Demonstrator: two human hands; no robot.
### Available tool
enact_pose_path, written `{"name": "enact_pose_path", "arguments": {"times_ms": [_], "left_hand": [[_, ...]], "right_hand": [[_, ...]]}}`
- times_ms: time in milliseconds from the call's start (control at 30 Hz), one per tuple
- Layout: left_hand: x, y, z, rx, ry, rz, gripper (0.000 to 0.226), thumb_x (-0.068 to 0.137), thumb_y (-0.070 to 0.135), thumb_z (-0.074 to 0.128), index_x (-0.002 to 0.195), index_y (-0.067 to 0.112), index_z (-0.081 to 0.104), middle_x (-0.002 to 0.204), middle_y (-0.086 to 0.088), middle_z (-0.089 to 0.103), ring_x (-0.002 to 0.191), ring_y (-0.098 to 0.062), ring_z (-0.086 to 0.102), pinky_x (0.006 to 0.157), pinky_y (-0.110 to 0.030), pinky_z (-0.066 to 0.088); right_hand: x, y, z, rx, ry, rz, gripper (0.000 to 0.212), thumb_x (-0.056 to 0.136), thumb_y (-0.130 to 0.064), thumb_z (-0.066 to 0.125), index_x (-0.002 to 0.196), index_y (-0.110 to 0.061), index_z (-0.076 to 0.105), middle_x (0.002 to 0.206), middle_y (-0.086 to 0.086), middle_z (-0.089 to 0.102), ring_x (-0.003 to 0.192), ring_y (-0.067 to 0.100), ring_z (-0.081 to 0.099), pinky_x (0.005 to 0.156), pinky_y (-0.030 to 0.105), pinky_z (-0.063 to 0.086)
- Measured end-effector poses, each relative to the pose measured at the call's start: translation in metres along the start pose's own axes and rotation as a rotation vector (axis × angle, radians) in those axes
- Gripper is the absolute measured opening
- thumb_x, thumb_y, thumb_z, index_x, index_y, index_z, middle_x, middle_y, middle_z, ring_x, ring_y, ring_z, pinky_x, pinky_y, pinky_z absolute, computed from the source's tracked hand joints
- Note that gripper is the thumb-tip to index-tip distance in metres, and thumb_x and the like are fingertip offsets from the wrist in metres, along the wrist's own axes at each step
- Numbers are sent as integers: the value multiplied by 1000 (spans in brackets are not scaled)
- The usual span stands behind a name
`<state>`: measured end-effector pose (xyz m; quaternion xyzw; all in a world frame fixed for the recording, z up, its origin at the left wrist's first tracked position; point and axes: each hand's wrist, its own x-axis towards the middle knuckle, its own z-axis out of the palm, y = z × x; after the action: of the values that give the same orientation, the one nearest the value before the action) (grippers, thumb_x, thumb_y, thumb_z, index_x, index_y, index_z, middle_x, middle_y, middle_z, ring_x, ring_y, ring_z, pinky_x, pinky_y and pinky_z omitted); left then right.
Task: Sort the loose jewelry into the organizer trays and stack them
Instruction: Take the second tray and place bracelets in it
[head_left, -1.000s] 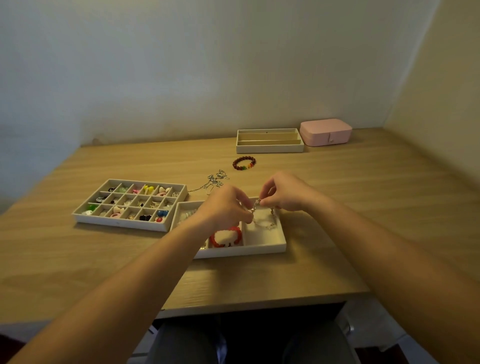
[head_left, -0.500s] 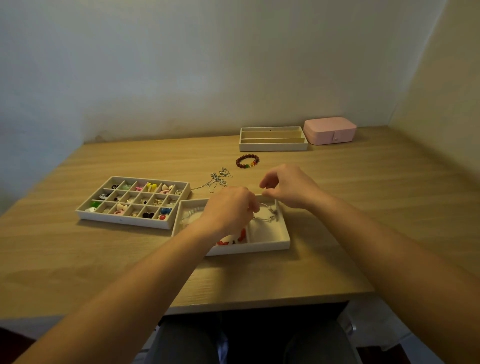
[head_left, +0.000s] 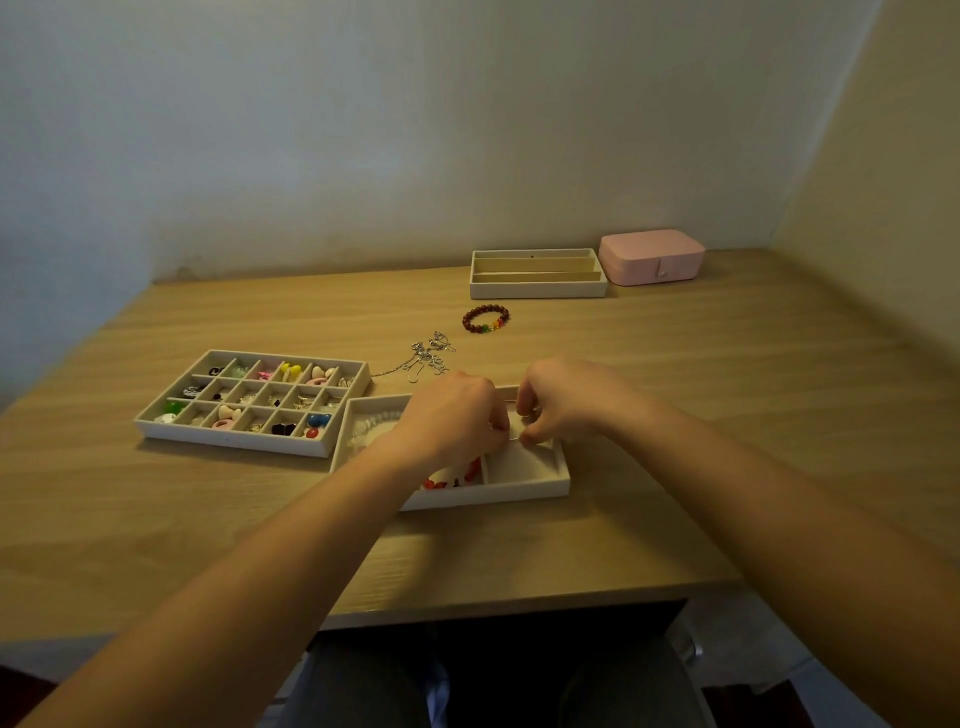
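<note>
Altogether, three organizer trays sat on the wooden table (head_left: 727, 415), and both hands were at the nearest of them. That near tray (head_left: 519, 488) lay at the front middle, with a string of red beads (head_left: 452, 478) in one compartment and a pale beaded bracelet (head_left: 374, 421) toward its left side, both partly hidden by the left forearm. The left hand (head_left: 457, 415) and the right hand (head_left: 566, 400) met above the tray's right half. The fingers of each were curled inward, their tips drawn together, pinching between them one thin silver piece (head_left: 517, 435) too fine to name. Whether it touched the tray floor could not be told.

Just left of the near tray, almost corner to corner with it, lay the second, a grid tray (head_left: 228, 439) with three rows of small compartments, most holding little coloured pieces. The third, a far tray (head_left: 537, 288) with long slots, stood well apart near the wall. One pink box (head_left: 652, 257) sat closed just to its right.

Two loose pieces lay on the bare wood. One dark beaded bracelet (head_left: 485, 318) with a few bright beads rested between the far tray and the hands. One tangle of silver chain (head_left: 428, 356) lay just behind the left hand, a strand trailing toward the grid tray.
</note>
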<state>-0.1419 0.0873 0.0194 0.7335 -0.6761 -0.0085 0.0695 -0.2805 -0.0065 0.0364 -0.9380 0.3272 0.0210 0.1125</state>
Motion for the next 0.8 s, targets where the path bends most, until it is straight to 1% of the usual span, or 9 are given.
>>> {"name": "enact_pose_path", "arguments": {"times_ms": [133, 233, 300, 400, 467, 533, 633, 733, 800], "left_hand": [[0, -5, 1, -42, 17, 15, 14, 91, 32, 67, 101, 32, 77, 101, 8, 71, 97, -18, 61, 84, -38, 55], [1, -7, 2, -68, 27, 3, 16, 92, 30, 66, 103, 30, 77, 102, 7, 73, 96, -17, 62, 79, -33, 52], [3, -8, 2, -141, 39, -20, 16, 91, 29, 66, 102, 28, 78, 100, 6, 74, 91, -16, 64, 78, -33, 54], [12, -14, -3, -294, 101, -86, 15, 90, 29, 68, 101, 26, 78, 95, 6, 74, 86, -14, 65, 78, -38, 57], [22, -20, -9, -352, 117, -126, 15, 92, 28, 67, 102, 24, 77, 98, 8, 74, 88, -10, 65, 81, -34, 56], [35, -27, -15, -405, 133, -172, 15, 92, 25, 65, 101, 23, 78, 98, 8, 74, 90, -9, 65, 81, -30, 54], [59, -42, -18, -489, 160, -284, 14, 92, 22, 66, 99, 22, 78, 94, 7, 72, 89, -12, 64, 76, -29, 51], [84, -57, -18, -547, 167, -379, 16, 92, 22, 65, 104, 21, 76, 101, 2, 73, 89, -14, 65, 77, -32, 55], [100, -65, -17, -601, 177, -417, 19, 92, 21, 64, 107, 20, 74, 100, 2, 72, 89, -17, 65, 82, -38, 58]], "right_hand": [[1, 2, 0, 41, 32, -13, 35, 85, -36, 79, 117, -25, 70, 108, -9, 68, 96, 10, 62, 81, 30, 56], [1, 3, 1, 53, 7, -18, 32, 85, -36, 79, 114, -24, 72, 106, -10, 68, 94, 8, 62, 81, 30, 57], [2, 5, -2, 97, 3, -9, 29, 86, -36, 78, 112, -23, 73, 104, -8, 70, 94, 8, 64, 82, 30, 58], [12, 8, -15, 178, 123, -17, 20, 92, -38, 70, 104, -22, 76, 99, -9, 71, 93, 7, 65, 76, 24, 54], [25, 10, -20, 230, 215, -17, 17, 96, -32, 65, 104, -22, 76, 99, -7, 71, 92, 8, 65, 79, 29, 57], [43, 12, -21, 268, 242, 5, 17, 98, -27, 62, 108, -21, 75, 103, -4, 71, 93, 10, 64, 84, 32, 58], [75, 16, -20, 318, 217, 47, 24, 98, -20, 61, 120, -21, 71, 116, -3, 70, 105, 14, 63, 91, 32, 54], [108, 17, -13, 337, 177, 95, 41, 97, -9, 58, 136, -20, 62, 133, 1, 64, 121, 20, 59, 104, 37, 50], [131, 16, -6, 330, 177, 127, 47, 95, -5, 60, 139, -22, 60, 138, 2, 60, 125, 22, 57, 105, 40, 50]]}}
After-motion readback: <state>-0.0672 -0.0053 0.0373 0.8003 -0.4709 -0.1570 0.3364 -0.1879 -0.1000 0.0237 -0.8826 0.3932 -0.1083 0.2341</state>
